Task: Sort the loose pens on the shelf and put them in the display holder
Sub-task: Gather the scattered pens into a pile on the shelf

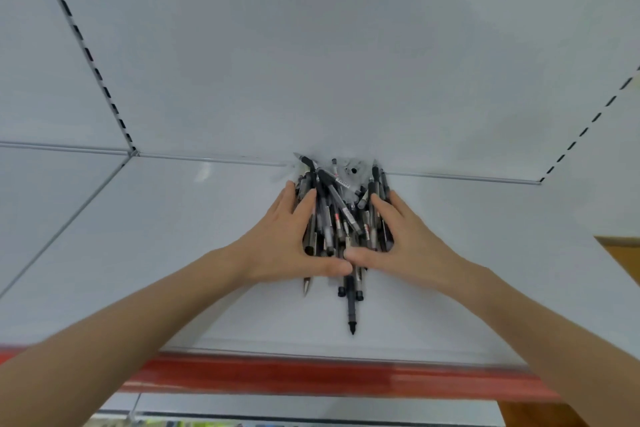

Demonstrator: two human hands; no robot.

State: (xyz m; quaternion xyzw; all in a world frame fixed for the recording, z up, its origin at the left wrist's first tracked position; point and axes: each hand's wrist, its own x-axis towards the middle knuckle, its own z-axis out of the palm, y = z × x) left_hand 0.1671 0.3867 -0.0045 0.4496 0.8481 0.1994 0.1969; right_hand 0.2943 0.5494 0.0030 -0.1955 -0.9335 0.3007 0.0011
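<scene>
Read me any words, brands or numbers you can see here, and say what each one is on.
Nothing can be read.
Pens: the white and red-and-white barrel labels carry print, but it is too small and blurred to read.
Shelf and its red front strip: no text visible.

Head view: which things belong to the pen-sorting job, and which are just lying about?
Part of the job:
- pile of pens
- stray black pen sticking out toward the front
- white shelf
- left hand and right hand, cupping the pile
No display holder is clearly in view.

Not part of it:
- red shelf edge
- slotted upright
- wooden panel at right
</scene>
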